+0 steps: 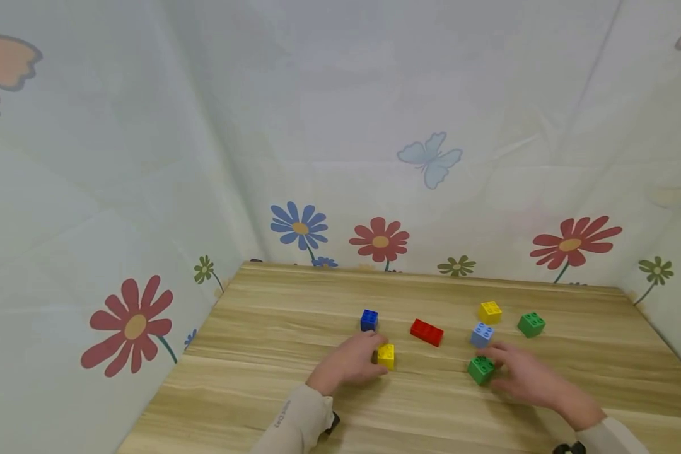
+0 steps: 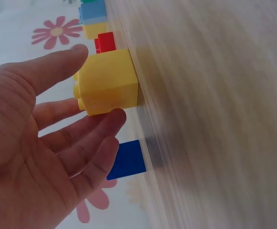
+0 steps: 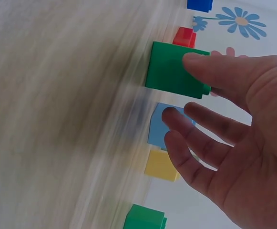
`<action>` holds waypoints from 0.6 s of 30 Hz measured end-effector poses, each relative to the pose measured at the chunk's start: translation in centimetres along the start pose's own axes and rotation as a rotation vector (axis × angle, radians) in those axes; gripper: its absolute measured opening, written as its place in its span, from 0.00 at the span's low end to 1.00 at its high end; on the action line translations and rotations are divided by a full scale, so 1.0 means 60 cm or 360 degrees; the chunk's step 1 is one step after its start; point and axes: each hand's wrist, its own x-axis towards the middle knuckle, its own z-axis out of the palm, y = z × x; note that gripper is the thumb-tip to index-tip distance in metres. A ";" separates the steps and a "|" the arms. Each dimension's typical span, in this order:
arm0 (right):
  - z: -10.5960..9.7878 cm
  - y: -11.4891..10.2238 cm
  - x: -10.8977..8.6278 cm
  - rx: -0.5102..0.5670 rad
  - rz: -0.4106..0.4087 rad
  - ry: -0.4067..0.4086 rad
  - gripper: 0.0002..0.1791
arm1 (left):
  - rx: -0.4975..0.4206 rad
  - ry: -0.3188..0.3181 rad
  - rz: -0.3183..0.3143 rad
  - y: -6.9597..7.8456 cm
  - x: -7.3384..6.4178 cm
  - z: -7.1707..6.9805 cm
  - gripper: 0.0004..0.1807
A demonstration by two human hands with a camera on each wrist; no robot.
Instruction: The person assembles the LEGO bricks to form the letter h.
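Note:
My left hand (image 1: 352, 360) is around a yellow toy brick (image 2: 107, 81) standing on the table. Its thumb tip is at the brick's studded corner, and the other fingers spread loosely below; the index fingertip is hidden behind the brick. With thumb and index finger, my right hand (image 1: 522, 375) holds a green brick (image 3: 174, 69) low at the tabletop; the thumb lies on its side, the index fingertip hidden behind. A dark blue brick (image 1: 369, 320) stands just beyond my left hand. Close past my right fingertips is a light blue brick (image 1: 482, 335).
A long red brick (image 1: 427, 332) lies between the hands, further back. Toward the back right stand a second yellow brick (image 1: 490, 313) and a second green brick (image 1: 531, 324). Behind the wooden table (image 1: 295, 290) hangs a white flowered cloth (image 1: 329, 113).

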 end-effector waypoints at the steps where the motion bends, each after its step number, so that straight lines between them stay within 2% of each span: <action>1: 0.000 0.000 0.001 0.0007 -0.0007 -0.0009 0.29 | -0.0006 -0.0001 0.0004 0.001 0.001 0.000 0.27; 8: 0.006 -0.002 0.008 0.0033 -0.0046 -0.0065 0.28 | 0.0015 0.0001 0.0031 0.009 0.005 -0.001 0.24; 18: 0.019 0.000 0.018 0.0011 -0.0022 -0.0109 0.25 | 0.0035 0.0012 0.0095 0.014 0.008 0.003 0.21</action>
